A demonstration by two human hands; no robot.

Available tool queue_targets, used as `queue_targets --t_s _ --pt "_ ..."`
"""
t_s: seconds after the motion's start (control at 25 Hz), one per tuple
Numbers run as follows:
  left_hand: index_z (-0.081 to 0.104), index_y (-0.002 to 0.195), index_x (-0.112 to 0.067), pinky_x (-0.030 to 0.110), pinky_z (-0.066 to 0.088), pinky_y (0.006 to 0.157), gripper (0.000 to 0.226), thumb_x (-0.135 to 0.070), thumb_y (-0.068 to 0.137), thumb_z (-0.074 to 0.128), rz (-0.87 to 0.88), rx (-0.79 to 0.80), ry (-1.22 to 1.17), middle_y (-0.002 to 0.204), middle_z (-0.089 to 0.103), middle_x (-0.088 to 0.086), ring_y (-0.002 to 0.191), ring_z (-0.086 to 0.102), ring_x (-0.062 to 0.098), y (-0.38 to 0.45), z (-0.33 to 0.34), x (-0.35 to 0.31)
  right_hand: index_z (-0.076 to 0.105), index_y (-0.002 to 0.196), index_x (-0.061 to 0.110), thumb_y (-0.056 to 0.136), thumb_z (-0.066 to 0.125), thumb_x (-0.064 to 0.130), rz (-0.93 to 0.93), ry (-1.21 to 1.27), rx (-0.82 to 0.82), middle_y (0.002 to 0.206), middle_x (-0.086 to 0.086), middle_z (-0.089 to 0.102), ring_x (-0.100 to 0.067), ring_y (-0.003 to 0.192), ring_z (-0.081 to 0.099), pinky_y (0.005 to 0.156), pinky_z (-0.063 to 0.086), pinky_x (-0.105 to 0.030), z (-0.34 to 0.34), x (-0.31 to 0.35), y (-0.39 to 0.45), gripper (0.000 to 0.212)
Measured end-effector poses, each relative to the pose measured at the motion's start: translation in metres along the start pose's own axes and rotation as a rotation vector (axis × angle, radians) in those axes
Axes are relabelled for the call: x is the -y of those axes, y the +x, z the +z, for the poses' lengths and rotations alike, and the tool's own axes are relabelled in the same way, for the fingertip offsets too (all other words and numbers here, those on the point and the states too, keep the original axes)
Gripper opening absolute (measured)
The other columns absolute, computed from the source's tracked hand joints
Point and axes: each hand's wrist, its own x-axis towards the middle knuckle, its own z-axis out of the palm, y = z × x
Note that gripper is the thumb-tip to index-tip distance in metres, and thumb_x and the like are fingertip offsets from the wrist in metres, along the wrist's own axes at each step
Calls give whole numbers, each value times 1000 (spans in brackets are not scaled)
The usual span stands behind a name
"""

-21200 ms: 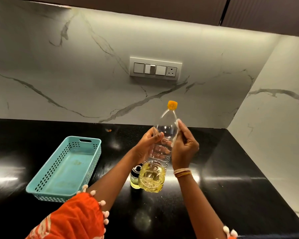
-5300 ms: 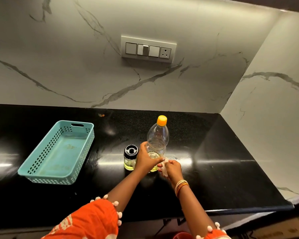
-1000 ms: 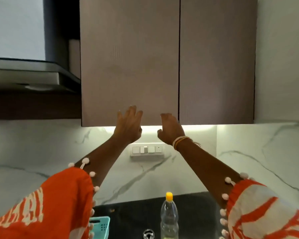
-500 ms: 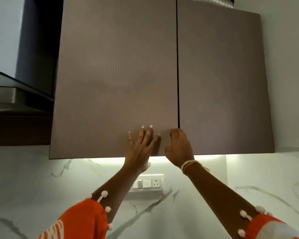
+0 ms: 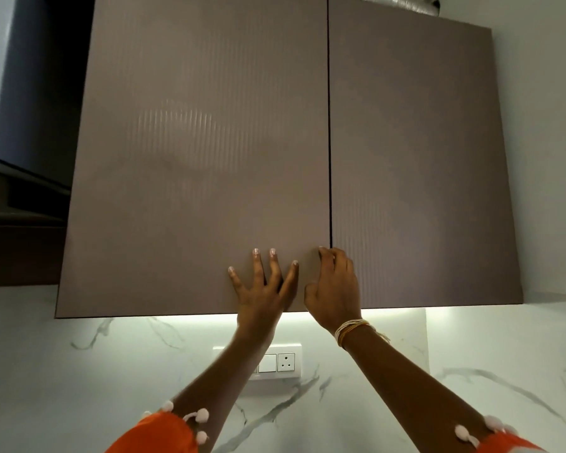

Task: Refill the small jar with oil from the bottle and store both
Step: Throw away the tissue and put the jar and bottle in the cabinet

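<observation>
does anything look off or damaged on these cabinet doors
Nothing stands out. Both cabinet doors are shut and flush, with an even seam. The left hand lies flat on the left door; the right hand curls its fingers at the seam.

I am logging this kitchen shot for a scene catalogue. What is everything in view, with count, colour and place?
Cupboard doors: two, brown, shut, upper middle.
Switch plate: one, white, on the wall under the cupboard, partly behind the left forearm.
Wall: white marble with grey veins, below the cupboard.
Duct: one, silver, top edge.
Bangles: pale and orange, right wrist.
Sleeves: two, orange, bottom.
Left hand: fingers spread flat on the left door.
Right hand: fingertips at the door seam.
</observation>
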Motion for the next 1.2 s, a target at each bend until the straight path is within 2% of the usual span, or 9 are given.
queue_targets --t_s 0.16,0.28,0.4,0.48,0.6,0.72,0.84,1.0,1.2 --pt "29 149 -21 80 30 91 114 -20 54 92 12 -15 -68 150 34 26 136 29 55 -12 -28 2 28 142 12 89 59 37 256 257 -7 133 -13 43 -30 104 59 83 57 -40 -25 21 -8 67" --pt "25 151 -22 80 28 92 119 -19 53 92 44 -30 -137 152 29 26 137 24 55 -32 -66 11 44 127 11 94 51 40 375 442 -100 120 -12 61 -32 101 65 82 57 -44 -58 41 -19 44" --pt "18 152 -24 79 29 94 123 -24 52 90 96 8 -227 155 25 24 140 21 53 -53 -104 27 47 115 14 93 50 43 394 444 -206 106 -8 68 -28 89 67 74 59 -44 -91 69 -37 37" --pt "15 151 -29 77 24 101 107 -38 62 73 111 47 -377 160 12 17 145 11 46 -64 -140 42 47 114 15 92 53 45 402 434 -197 102 -6 67 -25 84 67 72 59 -42 -118 89 -49 38" --pt "14 150 -36 69 2 111 79 -60 78 36 44 118 -559 162 -5 4 149 -3 31 -64 -189 66 48 116 12 90 58 43 416 429 -153 99 -6 66 -25 84 65 74 58 -37 -150 111 -61 41" --pt "9 151 -40 70 0 109 70 -66 86 16 160 3 -398 163 -6 2 150 -3 29 -56 -230 96 48 114 13 88 60 45 414 441 -164 92 -7 66 -27 80 65 73 58 -39 -173 136 -75 43" --pt "10 151 -42 73 7 108 63 -63 92 16 336 -108 -228 163 0 3 149 3 30 -55 -273 118 50 111 13 88 62 40 361 486 -130 92 -7 66 -26 81 65 73 57 -40 -201 165 -93 38" --pt "6 150 -45 68 -1 110 58 -61 95 18 375 -116 -207 163 -8 2 149 -4 27 -57 -340 132 51 105 17 88 65 32 294 534 -68 97 -6 70 -28 85 67 76 57 -44 -236 219 -113 27" --pt "45 135 -38 70 11 110 60 -65 93 14 360 -83 -16 163 1 5 149 3 33 -84 -393 190 49 112 16 87 66 34 178 551 -38 105 -5 70 -26 90 68 82 56 -35 -262 295 -135 35"
